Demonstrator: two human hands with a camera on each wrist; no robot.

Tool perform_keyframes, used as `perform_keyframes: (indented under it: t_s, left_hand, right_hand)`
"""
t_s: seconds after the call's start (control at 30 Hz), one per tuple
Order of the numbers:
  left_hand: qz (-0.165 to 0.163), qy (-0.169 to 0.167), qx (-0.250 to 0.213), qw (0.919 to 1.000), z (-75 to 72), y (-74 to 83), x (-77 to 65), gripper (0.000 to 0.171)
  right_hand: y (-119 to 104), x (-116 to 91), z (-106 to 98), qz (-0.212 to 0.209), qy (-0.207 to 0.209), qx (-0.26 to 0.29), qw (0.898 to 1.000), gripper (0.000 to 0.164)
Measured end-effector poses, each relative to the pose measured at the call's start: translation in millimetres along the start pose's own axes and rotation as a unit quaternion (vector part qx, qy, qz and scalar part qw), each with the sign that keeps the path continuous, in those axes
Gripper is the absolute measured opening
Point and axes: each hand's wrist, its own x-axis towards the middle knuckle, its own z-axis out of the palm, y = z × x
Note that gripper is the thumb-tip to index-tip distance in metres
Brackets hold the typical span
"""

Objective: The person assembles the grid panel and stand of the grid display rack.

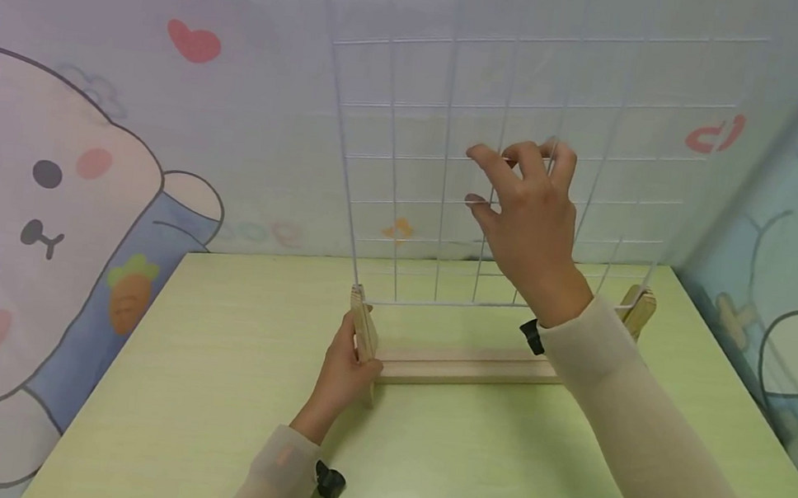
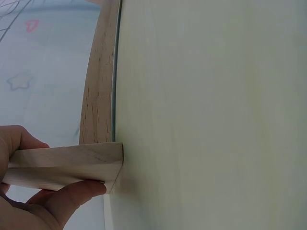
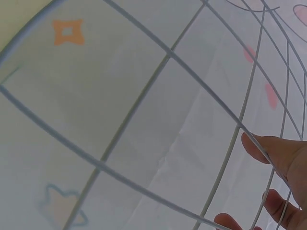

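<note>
A white wire grid panel (image 1: 448,122) stands upright, leaning slightly, in a wooden stand with a long crossbar (image 1: 469,371). The right hand (image 1: 532,224) holds the panel near its middle, its fingers hooked through the mesh; in the right wrist view, the thumb and fingers (image 3: 283,155) meet the wires. At the stand's left end, the left hand (image 1: 345,371) grips the upright wooden end piece (image 1: 363,329). The left wrist view shows the thumb (image 2: 79,194) on one face of that end piece (image 2: 67,163). The panel's lower left corner meets the end piece's top.
A second wooden end piece (image 1: 639,312) stands at the right, by the panel's lower right corner. The stand rests on a pale yellow-green table (image 1: 232,328). Behind it hangs a printed cartoon backdrop (image 1: 268,100), which continues along the right side.
</note>
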Motion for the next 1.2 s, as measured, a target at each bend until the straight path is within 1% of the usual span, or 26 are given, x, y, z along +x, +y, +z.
perform_keyframes:
  t_s: [0.2, 0.43, 0.57, 0.7, 0.9, 1.2]
  left_hand:
    - [-0.008, -0.001, -0.003, 1.0000, 0.4, -0.9, -0.3, 0.084]
    - [-0.022, -0.003, -0.008, 0.9997, 0.3, -1.1, 0.5, 0.087]
    - [-0.016, -0.013, -0.007, 0.9998, -1.9, -1.3, 0.8, 0.087]
    - [-0.011, -0.027, -0.018, 0.9994, -3.8, 0.0, 0.6, 0.089]
    - [-0.021, -0.029, -0.027, 0.9990, -4.4, 1.7, 0.1, 0.089]
    - [-0.016, -0.030, -0.023, 0.9991, -6.3, 1.8, -1.0, 0.088]
  right_hand:
    - [-1.8, -10.7, 3.5, -0.024, 0.016, 0.007, 1.000, 0.042]
    - [-0.9, -20.5, 6.7, -0.026, 0.023, 0.009, 0.999, 0.039]
    - [0.0, -24.6, 9.0, -0.035, 0.032, 0.011, 0.999, 0.038]
    - [0.7, -29.8, 12.2, -0.048, 0.036, 0.014, 0.998, 0.037]
    - [2.9, -38.5, 17.1, -0.050, 0.039, 0.010, 0.998, 0.038]
    - [3.5, -48.9, 22.7, -0.055, 0.041, 0.016, 0.998, 0.037]
